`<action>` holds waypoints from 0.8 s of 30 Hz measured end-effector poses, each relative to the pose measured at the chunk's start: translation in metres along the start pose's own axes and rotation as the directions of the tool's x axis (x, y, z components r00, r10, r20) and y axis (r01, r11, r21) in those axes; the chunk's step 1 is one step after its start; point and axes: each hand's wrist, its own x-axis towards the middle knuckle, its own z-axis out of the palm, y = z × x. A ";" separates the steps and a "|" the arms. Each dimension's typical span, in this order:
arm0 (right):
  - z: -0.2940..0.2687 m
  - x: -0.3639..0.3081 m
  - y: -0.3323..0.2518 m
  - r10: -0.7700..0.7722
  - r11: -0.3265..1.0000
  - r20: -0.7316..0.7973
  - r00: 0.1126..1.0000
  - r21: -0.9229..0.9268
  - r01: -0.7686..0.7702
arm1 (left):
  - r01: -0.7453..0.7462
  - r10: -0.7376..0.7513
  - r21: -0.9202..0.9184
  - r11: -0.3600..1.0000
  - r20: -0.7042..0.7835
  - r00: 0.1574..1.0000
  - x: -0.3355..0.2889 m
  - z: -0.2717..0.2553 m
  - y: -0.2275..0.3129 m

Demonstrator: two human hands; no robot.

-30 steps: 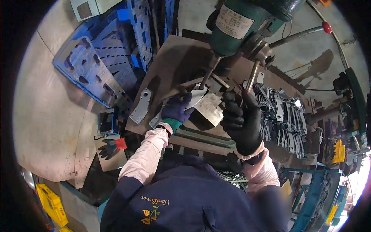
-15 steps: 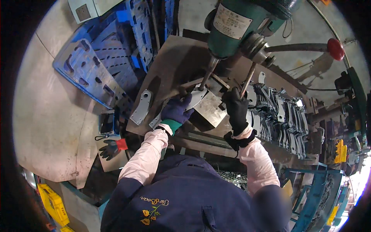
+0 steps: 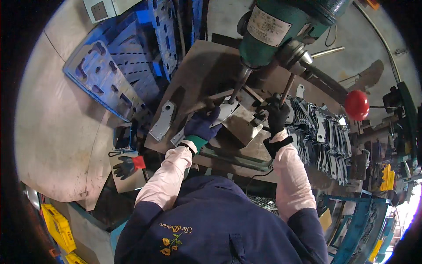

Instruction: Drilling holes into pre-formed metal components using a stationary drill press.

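Observation:
A green drill press [image 3: 281, 26] stands over a steel work table [image 3: 202, 75]. My left hand [image 3: 203, 124], in a dark blue glove, holds a flat grey metal bracket [image 3: 225, 110] down under the drill spindle [image 3: 236, 88]. In a black glove, my right hand [image 3: 277, 115] grips the lower feed lever rod [image 3: 286, 88] of the press. Another lever ends in a red ball knob [image 3: 356, 104] out to the right. A steel block [image 3: 241, 125] sits under the bracket.
More grey brackets [image 3: 161, 121] lie left of my left hand, and a stack of several brackets [image 3: 325, 136] fills the right side. Blue plastic pallets [image 3: 118, 70] lean at the upper left. A spare black and red glove [image 3: 127, 166] lies lower left. Yellow crates [image 3: 57, 226] sit at the bottom left.
My right hand has moved up and away from me with the feed lever, and the red knob has swung down to the right. My left hand stays on the bracket.

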 end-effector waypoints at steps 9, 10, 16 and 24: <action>-0.004 0.014 0.009 -0.129 0.955 -0.149 0.980 -0.285 0.082 | -0.130 0.111 -0.097 0.987 -0.175 0.978 -0.001 0.005 -0.008; -0.005 0.021 0.013 -0.085 0.950 -0.169 0.982 -0.310 0.029 | -0.136 0.116 -0.109 0.985 -0.175 0.978 0.000 0.005 -0.009; -0.048 0.078 0.074 -0.280 0.427 0.018 0.960 -0.893 0.141 | -0.061 0.055 -0.057 0.996 -0.112 0.992 -0.003 -0.003 -0.009; -0.134 0.177 0.076 -0.206 0.159 0.234 0.950 -0.950 0.269 | -0.033 0.027 -0.050 0.998 -0.104 0.994 -0.003 -0.003 0.001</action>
